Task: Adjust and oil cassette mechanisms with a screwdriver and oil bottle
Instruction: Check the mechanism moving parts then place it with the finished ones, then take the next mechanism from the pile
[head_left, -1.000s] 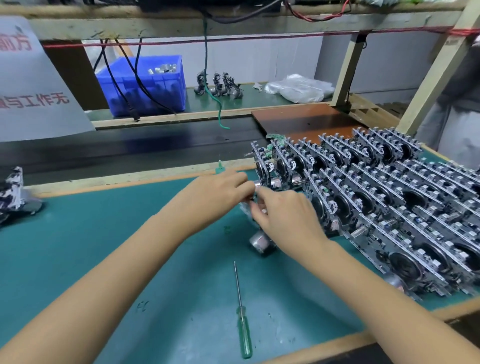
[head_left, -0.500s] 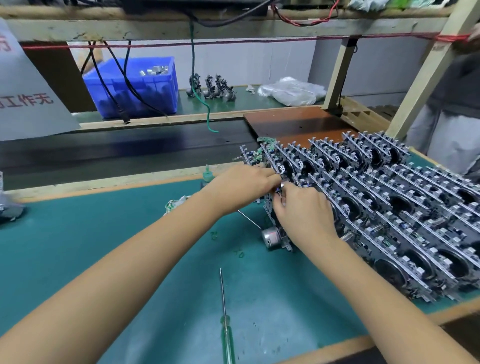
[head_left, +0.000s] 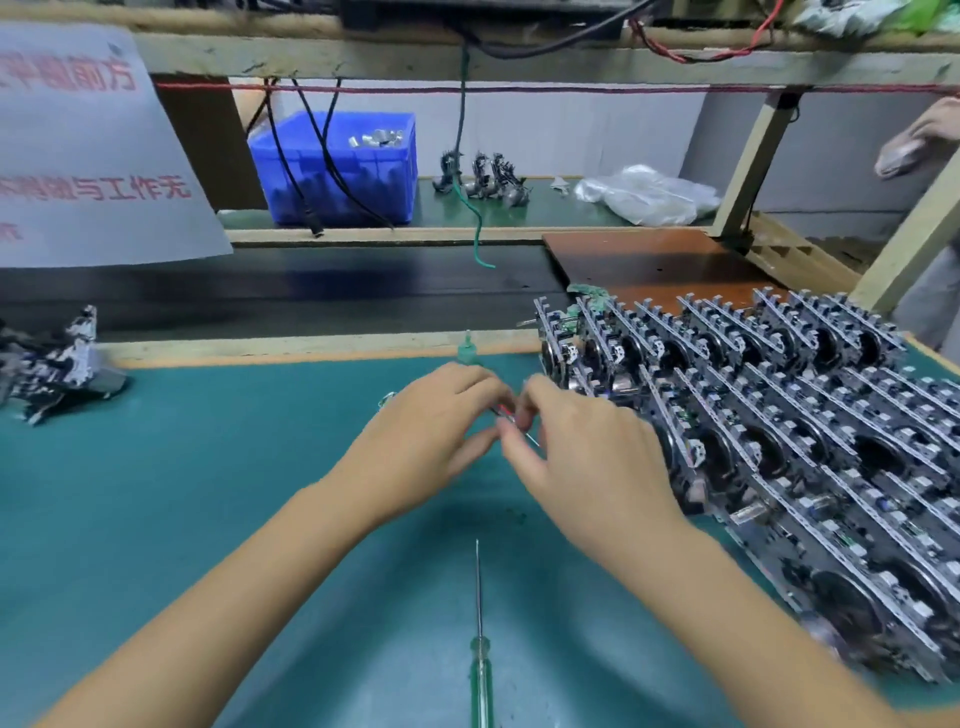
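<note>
Our two hands meet over the middle of the green tabletop (head_left: 156, 493), just left of the nearest cassette mechanisms (head_left: 779, 441). The left hand (head_left: 421, 441) has its fingers curled inward, and the right hand (head_left: 582, 447) curls toward it, fingertips nearly touching. Between them we pinch a small thin item with a red part and a fine metal tip (head_left: 511, 415); it is too small and blurred for us to name, and we cannot tell which hand carries its weight.

The cassette mechanisms stand on edge in tight rows that fill the right side of the tabletop, running from the far middle to the near right corner. The green-handled screwdriver (head_left: 480, 665) lies on the tabletop near us, between our forearms, its shaft pointing away, touched by neither hand. The small green oil bottle (head_left: 466, 351) stands upright just beyond our left hand, close to the far edge of the tabletop.

At the far left of the tabletop lies another mechanism (head_left: 57, 364), well apart from the rows. Beyond a dark conveyor strip (head_left: 311, 291), a second bench holds a blue crate (head_left: 337, 171) with metal parts inside, a few more mechanisms (head_left: 483, 176) and a crumpled plastic bag (head_left: 644, 195). A sign with red characters (head_left: 88, 156) hangs at the far left.
</note>
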